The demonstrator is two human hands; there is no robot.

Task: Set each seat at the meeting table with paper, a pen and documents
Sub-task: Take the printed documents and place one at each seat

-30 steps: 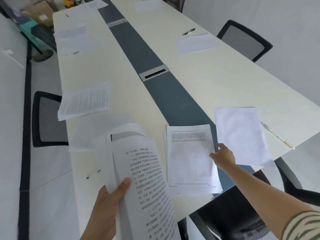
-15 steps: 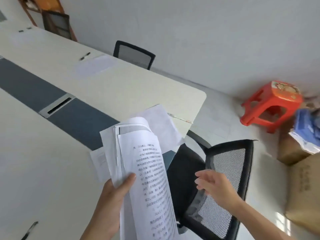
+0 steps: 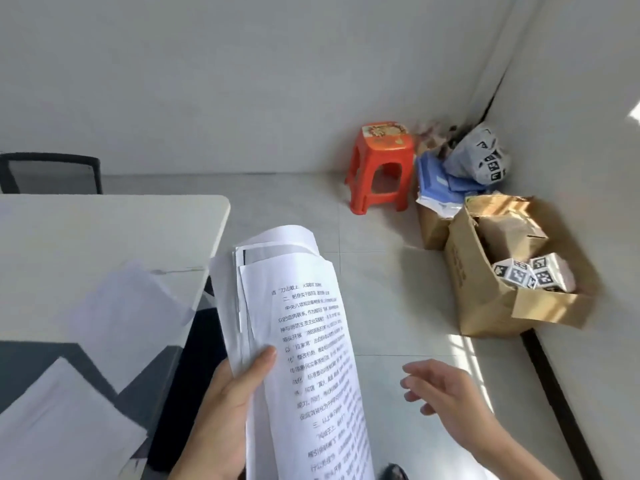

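The light, floppy stack of documents [image 3: 311, 341] is clamped near its lower edge by the left hand [image 3: 221, 420], the right hand [image 3: 446, 393] held loose and empty beside it; single sheets are probably best pinched at a corner.

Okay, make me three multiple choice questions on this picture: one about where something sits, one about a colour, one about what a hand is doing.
1. Where are the black-and-white patterned cubes?
A. on a shelf
B. in the open cardboard box
C. in a drawer

2. What colour is the plastic stool?
A. red-orange
B. blue
C. green

3. What is the right hand doing?
A. gripping a pen
B. pinching a sheet
C. open, holding nothing

Answers: B, the cubes lie inside the box on the floor; A, its seat and legs are red-orange; C, its fingers are spread with nothing in them.
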